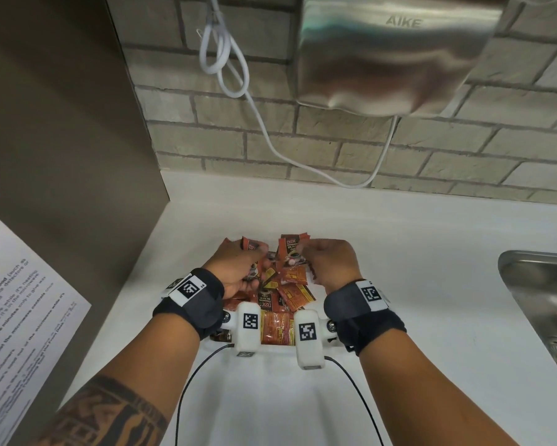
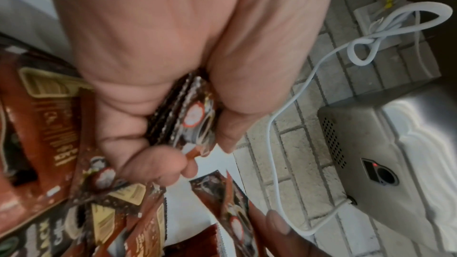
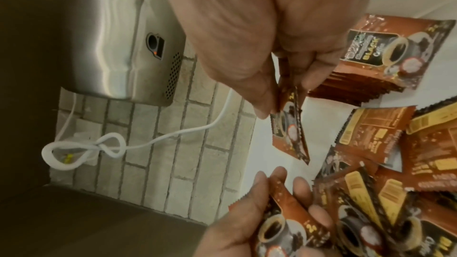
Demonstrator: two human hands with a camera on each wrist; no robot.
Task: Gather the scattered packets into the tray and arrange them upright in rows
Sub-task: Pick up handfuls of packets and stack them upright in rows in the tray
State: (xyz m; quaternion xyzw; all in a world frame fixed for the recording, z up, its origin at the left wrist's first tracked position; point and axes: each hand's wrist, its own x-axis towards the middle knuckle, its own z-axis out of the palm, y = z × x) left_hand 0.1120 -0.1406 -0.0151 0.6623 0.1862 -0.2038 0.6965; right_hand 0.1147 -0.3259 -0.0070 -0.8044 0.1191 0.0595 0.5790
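Note:
Several orange-brown coffee packets (image 1: 294,292) lie in a loose heap on the white counter between my wrists. My left hand (image 1: 238,254) grips a bundle of several packets (image 2: 188,116) on edge, fingers and thumb curled round them. My right hand (image 1: 304,252) pinches one packet (image 3: 289,124) by its top edge, and it hangs just above the heap. Past the right hand a row of packets (image 3: 358,85) stands leaning together. I cannot tell the tray's rim from the white counter.
A steel hand dryer (image 1: 399,53) hangs on the brick wall above, with a white cord (image 1: 225,59) looping down. A steel sink (image 1: 540,300) is at the right. A brown panel (image 1: 61,123) and a printed notice (image 1: 19,300) close the left side.

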